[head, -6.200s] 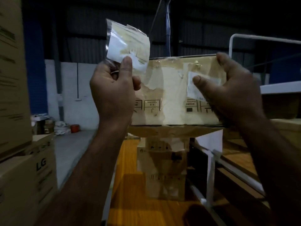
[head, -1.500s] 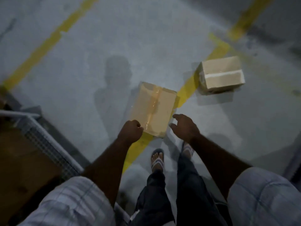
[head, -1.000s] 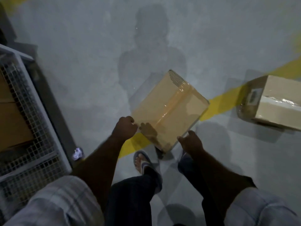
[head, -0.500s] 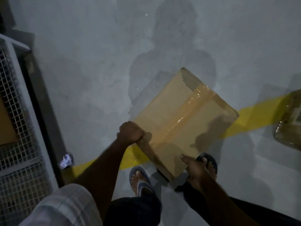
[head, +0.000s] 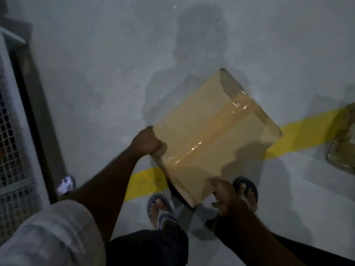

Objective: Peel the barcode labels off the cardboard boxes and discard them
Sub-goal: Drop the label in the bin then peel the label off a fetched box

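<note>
I see open grey floor (head: pixel 99 70) ahead of the cardboard box (head: pixel 207 135); a mesh cage (head: pixel 11 143) borders the left edge and a second box (head: pixel 343 139) the right. The box hangs tilted over the yellow line (head: pixel 146 183) before the feet, taped seam and long axis running from near left to far right; the left hand (head: pixel 147 142) curls tight on its left corner; the right hand (head: pixel 224 192) pinches the near corner.

No legible text or labels anywhere.
</note>
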Tool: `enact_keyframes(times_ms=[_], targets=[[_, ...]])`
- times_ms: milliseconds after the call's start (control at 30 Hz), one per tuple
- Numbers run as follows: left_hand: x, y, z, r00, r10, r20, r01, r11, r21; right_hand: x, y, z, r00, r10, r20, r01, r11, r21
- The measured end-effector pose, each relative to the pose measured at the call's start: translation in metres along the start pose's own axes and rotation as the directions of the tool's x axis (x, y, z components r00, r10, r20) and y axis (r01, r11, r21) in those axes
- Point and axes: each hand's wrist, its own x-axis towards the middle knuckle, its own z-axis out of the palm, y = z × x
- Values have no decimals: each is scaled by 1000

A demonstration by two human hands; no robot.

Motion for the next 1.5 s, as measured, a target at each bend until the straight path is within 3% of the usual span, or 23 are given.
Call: enact_keyframes(times_ms=[167,333,467,600,800,900,1000,1100,1200,1300,1400,1500], targets=[[-66,19,-62,986,165,-36,-167,982,-89,-97,-23,-16,981,-127,-147,134,990,34],[-185,78,-162,908,374,-188,-417,846,-332,-256,-84,-40,913,-329,-240,390,879,276],[-300,110,-253,870,374,-320,-489,735,-470,-389,-135,-36,825,-511,-241,552,820,149],[-404,107,-336,855,322,-408,-508,683,-526,-524,-169,1,723,-674,-153,667,738,-101],[-537,70,-429,800,267,-537,-561,650,-512,-668,-200,54,567,-823,-36,797,558,-230],[-606,43,-453,769,291,-568,-630,493,-600,-714,-218,70,558,-827,73,808,521,-274],[-665,18,-463,701,317,-639,-712,281,-643,-754,-241,87,558,-783,275,828,504,-246],[-728,-2,-463,651,268,-710,-759,228,-610,-798,-249,117,552,-695,461,832,499,-244],[-787,-21,-459,564,112,-818,-805,294,-514,-840,-234,149,406,-689,600,906,388,-166],[-840,-44,-443,447,-151,-882,-849,238,-471,-871,-201,175,193,-676,711,969,243,-32],[-897,-68,-413,313,-379,-871,-887,212,-411,-901,-155,202,20,-517,856,991,124,51],[-953,-91,-372,209,-532,-820,-880,263,-395,-922,-106,232,-93,-343,935,995,-2,98]])
